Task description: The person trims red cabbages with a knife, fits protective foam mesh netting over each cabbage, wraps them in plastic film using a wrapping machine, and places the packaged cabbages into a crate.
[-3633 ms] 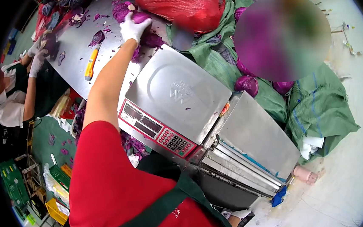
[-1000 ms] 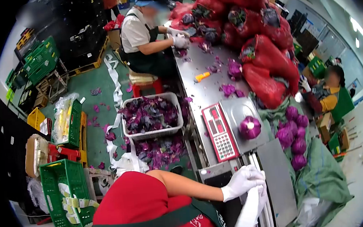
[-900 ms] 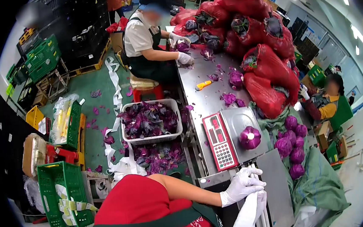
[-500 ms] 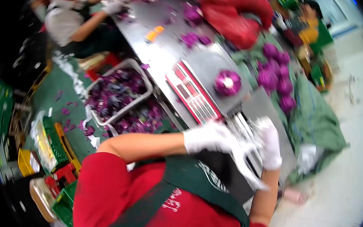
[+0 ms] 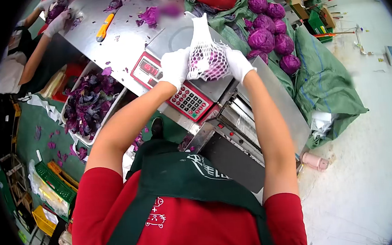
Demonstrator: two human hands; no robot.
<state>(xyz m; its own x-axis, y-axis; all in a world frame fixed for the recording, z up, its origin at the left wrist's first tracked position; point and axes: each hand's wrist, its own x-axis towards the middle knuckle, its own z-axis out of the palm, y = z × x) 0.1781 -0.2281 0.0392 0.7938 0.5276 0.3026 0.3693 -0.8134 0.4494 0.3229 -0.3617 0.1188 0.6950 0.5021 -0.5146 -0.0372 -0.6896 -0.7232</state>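
Note:
White mesh netting (image 5: 201,37) is stretched over a purple cabbage (image 5: 210,62), its narrow bunched end pointing away from me. My left hand (image 5: 175,69), in a white glove, grips the netting at the cabbage's left side. On the opposite side my gloved right hand (image 5: 239,63) also has its fingers closed on the netting. Both sets of fingertips are partly hidden by mesh and gloves. Cabbage and net are over the metal plate of a red weighing scale (image 5: 190,102) with a lit display. Whether the cabbage touches the plate, I cannot tell.
A sealing machine (image 5: 240,123) stands close in front of me. Several purple cabbages (image 5: 263,39) lie on green sacks at right. An orange cutter (image 5: 104,27) and leaf scraps lie on the steel table (image 5: 88,39). A leaf-filled bin (image 5: 91,103) and a co-worker's gloved hand (image 5: 57,23) are left.
Both hands have moved forward from near the sealing machine to the scale, carrying the netting. It now spreads over the cabbage that lay bare on the plate. My view has shifted.

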